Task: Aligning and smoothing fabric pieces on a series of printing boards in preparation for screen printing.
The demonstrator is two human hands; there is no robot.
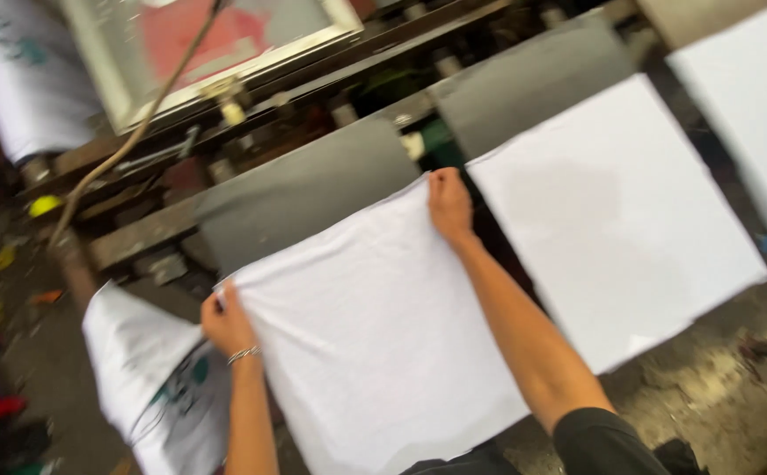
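A white cloth panel [375, 334] lies spread over a grey flat pallet [304, 189]. My left hand [225, 324], with a metal bracelet on the wrist, pinches the cloth's far left corner. My right hand [449, 204] grips the cloth's far right corner at the top edge. Both arms stretch forward over the cloth, which looks pulled flat between them.
A second white cloth panel [617, 215] covers the neighbouring grey pallet [524, 79] to the right, and a third white panel [753, 97] is at the far right. A printed white cloth [150, 387] hangs at lower left. A framed red screen [216, 40] and a hose [137, 123] lie beyond.
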